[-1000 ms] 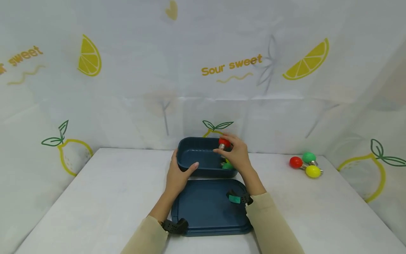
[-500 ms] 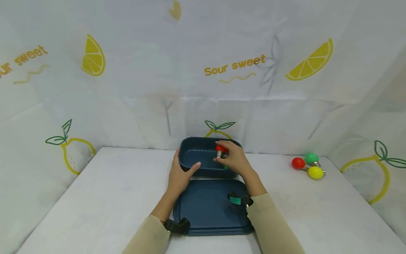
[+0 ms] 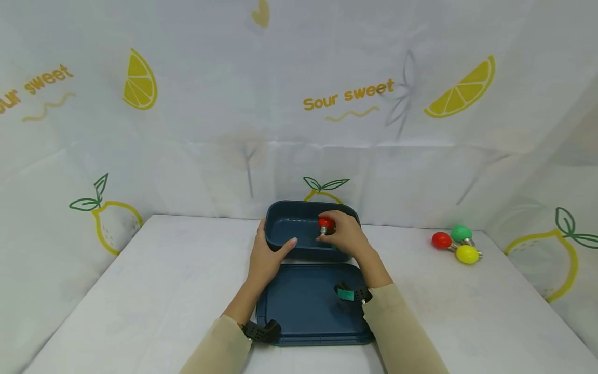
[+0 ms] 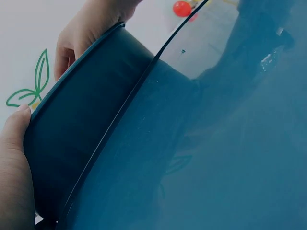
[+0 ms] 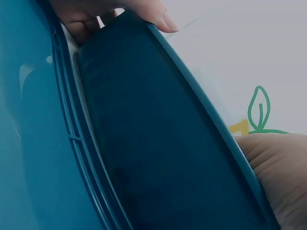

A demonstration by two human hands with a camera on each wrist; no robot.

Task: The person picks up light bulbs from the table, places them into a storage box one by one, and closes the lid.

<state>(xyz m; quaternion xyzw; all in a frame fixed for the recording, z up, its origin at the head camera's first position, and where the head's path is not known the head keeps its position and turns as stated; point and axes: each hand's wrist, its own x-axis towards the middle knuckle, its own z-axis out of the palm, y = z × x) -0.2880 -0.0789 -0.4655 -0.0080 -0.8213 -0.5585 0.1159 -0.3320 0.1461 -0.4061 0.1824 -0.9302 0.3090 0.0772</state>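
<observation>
A dark blue box [image 3: 291, 234] stands at the back of the table. My left hand [image 3: 265, 257] grips its left end, thumb over the near rim; in the left wrist view the left hand [image 4: 17, 158] shows at the box's side. Inside the box's right part, my right hand [image 3: 345, 235] pinches a red light bulb [image 3: 325, 223] between thumb and fingers, its metal base pointing down. A sliver of green shows below that hand, mostly hidden. The right wrist view has the right hand [image 5: 283, 172] reaching over the rim, with the bulb hidden behind the wall.
A dark blue lid [image 3: 317, 306] lies flat in front of the box, beneath my forearms. To the right on the white table [image 3: 154, 291] rest a red bulb [image 3: 441, 240], a green bulb [image 3: 460, 233] and a yellow bulb [image 3: 467, 254]. A printed white curtain [image 3: 210, 93] hangs behind.
My right hand has lowered the red light bulb from rim height down into the box. The left hand keeps its hold on the box. The view has shifted slightly.
</observation>
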